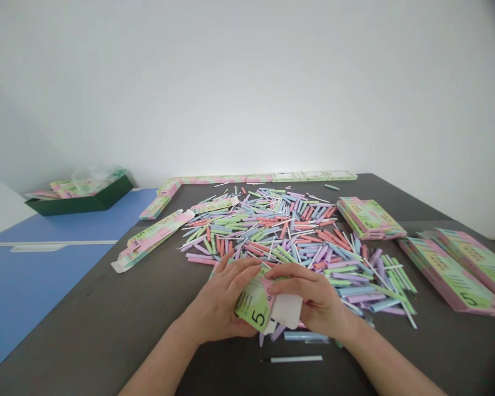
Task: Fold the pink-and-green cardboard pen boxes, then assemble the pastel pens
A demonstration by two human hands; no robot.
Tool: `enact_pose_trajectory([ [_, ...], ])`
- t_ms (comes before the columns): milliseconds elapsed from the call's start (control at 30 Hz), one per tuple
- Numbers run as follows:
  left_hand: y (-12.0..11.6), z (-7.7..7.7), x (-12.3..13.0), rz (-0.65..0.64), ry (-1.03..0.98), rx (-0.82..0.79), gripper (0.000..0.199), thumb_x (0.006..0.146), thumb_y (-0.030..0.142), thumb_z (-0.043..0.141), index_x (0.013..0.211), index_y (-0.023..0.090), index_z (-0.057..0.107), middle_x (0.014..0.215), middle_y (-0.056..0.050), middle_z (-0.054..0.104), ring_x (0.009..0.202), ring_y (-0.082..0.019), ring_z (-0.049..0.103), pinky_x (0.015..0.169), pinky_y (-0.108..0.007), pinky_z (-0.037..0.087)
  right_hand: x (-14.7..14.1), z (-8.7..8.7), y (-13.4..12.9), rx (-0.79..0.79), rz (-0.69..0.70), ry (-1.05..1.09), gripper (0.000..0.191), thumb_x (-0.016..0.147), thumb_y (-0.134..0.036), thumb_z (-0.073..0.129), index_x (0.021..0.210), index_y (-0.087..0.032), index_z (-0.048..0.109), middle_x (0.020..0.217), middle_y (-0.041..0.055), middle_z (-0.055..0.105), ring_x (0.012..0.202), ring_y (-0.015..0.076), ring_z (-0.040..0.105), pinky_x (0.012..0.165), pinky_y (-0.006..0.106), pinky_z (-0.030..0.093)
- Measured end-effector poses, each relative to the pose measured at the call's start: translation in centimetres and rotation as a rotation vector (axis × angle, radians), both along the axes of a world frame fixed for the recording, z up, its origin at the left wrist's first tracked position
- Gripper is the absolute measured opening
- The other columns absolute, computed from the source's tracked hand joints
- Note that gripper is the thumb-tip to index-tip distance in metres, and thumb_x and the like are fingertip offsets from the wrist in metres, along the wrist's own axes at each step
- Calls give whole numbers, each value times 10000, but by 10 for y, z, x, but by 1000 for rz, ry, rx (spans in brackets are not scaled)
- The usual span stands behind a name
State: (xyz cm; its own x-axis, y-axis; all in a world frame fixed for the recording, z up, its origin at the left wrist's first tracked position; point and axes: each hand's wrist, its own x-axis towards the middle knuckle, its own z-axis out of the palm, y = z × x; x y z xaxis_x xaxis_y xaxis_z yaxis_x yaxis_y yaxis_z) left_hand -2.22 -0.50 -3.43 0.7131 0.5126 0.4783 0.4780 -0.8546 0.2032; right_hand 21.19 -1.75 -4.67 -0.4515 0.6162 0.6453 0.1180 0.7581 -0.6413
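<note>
Both bare hands of a person close around a flattened pink-and-green cardboard box printed with a large 5, held just above the near part of a dark tabletop. The left hand cups its printed face while the right hand grips the other end beside a white flap. Just ahead spreads a loose heap of pastel pens in pink, lilac, blue and green; a lone white pen lies nearer the person. Stacks of matching flat boxes sit at right, a row of boxes lines the far edge, and a dark green tray rests on a blue surface at left
</note>
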Motion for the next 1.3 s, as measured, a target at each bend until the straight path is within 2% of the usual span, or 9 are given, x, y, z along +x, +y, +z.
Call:
enact_pose_trajectory([
  [67,0,-1,0,23,51,-41,920,665,432,748,1410,178,273,1294,-178,564,1239,-314,509,1124,-594,236,-1,1,-1,-11,12,2,465,803,-19,608,1172,-299,644,1203,89,635,1118,212,623,898,339,531],
  [133,-1,-1,0,49,59,-50,953,639,475,759,1412,178,287,1251,-162,570,1195,-316,523,1106,-576,269,-1,2,-2,-9,19,-6,532,777,-11,617,1222,-304,605,1231,92,616,1146,223,604,920,351,519],
  [300,-1,-1,2,108,13,11,842,622,467,776,1294,157,375,1147,-143,590,1099,-318,545,1018,-534,370,0,9,-9,-87,2,-16,724,735,-1,555,1388,-273,405,1322,117,536,1250,258,504,1034,420,440],
  [467,0,-5,4,234,-34,136,624,654,375,749,1140,149,429,1015,-128,591,964,-301,563,868,-471,454,0,14,-12,-162,93,-26,618,801,-111,547,1381,-221,364,1371,150,446,1300,280,428,1033,420,437],
  [567,0,-8,6,264,-23,187,601,657,389,741,1108,146,425,989,-129,588,937,-303,565,836,-459,466,-3,11,-12,-164,77,-66,675,779,-175,623,1386,-204,329,1376,160,431,1292,286,426,1042,428,421],
  [767,1,-8,8,267,-4,207,580,712,513,705,1080,153,437,950,-117,594,891,-289,572,804,-445,467,-11,6,-11,-127,-31,-118,541,814,-63,555,1293,-220,359,1343,145,464,1284,225,449,1037,386,416],
  [967,1,-10,10,225,16,168,592,704,485,722,1101,147,441,959,-113,600,904,-292,579,823,-462,456,-7,11,-8,16,-33,-204,422,827,-69,550,1197,-200,393,1267,159,499,1257,228,469,997,370,443],
  [1133,2,-13,8,206,28,116,608,693,488,735,1110,155,443,988,-111,606,930,-292,578,832,-459,455,1,18,-6,-20,43,-309,510,711,-56,590,1169,-180,402,1303,175,464,1272,256,460,1017,390,434],
  [1300,4,-16,7,224,32,134,613,687,491,738,1109,151,450,989,-114,608,937,-298,577,847,-467,447,-7,15,-10,-60,-72,-342,530,689,-13,543,1163,-192,386,1325,164,467,1239,243,494,984,376,450],
])
